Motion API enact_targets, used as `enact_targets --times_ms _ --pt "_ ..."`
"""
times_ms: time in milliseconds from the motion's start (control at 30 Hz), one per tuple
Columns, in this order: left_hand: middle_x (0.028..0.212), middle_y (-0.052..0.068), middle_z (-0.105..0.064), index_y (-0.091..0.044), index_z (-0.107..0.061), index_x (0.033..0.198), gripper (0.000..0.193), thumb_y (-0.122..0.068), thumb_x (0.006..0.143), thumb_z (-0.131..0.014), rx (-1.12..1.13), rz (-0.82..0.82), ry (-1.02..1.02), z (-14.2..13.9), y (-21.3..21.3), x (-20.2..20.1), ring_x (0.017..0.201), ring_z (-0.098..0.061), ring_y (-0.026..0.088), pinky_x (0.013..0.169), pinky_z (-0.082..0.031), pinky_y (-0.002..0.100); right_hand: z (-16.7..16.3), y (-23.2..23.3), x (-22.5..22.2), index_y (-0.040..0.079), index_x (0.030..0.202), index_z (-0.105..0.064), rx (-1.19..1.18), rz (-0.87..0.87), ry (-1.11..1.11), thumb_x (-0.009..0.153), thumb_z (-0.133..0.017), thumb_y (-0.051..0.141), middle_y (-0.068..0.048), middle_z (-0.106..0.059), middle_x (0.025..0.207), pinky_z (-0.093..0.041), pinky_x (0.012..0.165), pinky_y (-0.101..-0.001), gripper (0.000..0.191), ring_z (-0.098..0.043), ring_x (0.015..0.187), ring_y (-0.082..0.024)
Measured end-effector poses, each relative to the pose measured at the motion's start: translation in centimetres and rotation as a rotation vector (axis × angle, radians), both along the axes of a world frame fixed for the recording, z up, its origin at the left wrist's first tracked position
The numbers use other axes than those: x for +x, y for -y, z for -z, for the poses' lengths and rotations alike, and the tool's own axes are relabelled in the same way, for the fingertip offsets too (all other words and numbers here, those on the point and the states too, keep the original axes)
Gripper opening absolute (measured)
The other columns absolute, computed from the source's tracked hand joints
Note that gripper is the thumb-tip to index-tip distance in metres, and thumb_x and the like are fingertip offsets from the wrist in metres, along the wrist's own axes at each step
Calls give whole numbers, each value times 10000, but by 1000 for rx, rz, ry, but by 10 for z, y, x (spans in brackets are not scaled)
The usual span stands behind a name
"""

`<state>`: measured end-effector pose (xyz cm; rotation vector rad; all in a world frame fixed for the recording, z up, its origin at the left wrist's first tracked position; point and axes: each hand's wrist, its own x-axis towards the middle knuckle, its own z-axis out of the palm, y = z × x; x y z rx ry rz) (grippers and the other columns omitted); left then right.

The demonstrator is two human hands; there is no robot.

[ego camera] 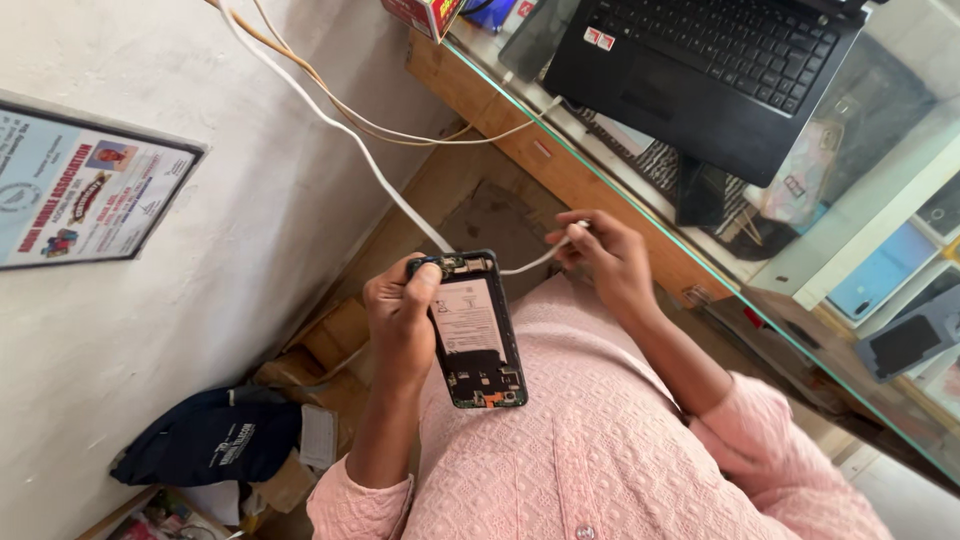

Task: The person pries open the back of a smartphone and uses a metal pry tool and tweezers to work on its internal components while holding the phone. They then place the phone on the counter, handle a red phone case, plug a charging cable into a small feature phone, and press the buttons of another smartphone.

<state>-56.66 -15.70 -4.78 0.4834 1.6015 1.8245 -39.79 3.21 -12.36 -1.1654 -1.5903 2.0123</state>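
My left hand point(400, 312) grips an opened smartphone point(474, 332) with its back cover off, so the white battery and circuit boards show. My thumb rests on its upper left corner. My right hand point(603, 255) pinches the plug end of a white cable point(340, 130) just to the right of the phone's top edge. The cable runs up and left across the wall. Both arms wear pink sleeves, and the phone is held above my lap.
A black laptop point(700, 70) sits on a glass counter point(880, 190) with phones displayed beneath. A framed poster point(80, 185) hangs on the white wall at left. A dark blue bag point(210, 440) and cardboard lie on the floor. A beige cable point(400, 132) loops nearby.
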Motion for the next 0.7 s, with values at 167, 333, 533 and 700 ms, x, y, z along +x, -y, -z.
enact_targets --times_ms 167,333,533,700 --pt "695 -66 -510 -29 -592 756 267 -182 974 -606 -38 18 10 6 3 -21 662 -425 34 599 -354 245 89 16 -36 -2 1187 -642 -344 2 69 1029 -536 114 -132 -754 1096 -603 815 -308 223 -732 901 -166" --pt "710 -65 -542 -15 -632 789 273 -209 980 -611 -67 96 49 10 1 -56 669 -449 34 601 -376 240 143 37 -74 15 1179 -660 -392 28 148 1030 -542 100 -120 -725 1038 -582 781 -320 208 -725 876 -171" --pt "659 -82 -470 -55 -516 704 365 -246 994 -629 -134 175 -55 21 -1 -98 626 -396 26 546 -334 246 156 34 -117 44 1217 -697 -237 92 220 1020 -570 128 -135 -751 1024 -507 717 -320 249 -645 844 -181" --pt "645 -77 -447 -63 -510 696 403 -295 999 -641 -118 276 -79 28 1 -126 615 -386 28 542 -326 250 133 15 -135 53 1176 -683 453 -40 576 869 -796 244 -200 -713 1076 -486 921 -480 378 -660 1044 -373"
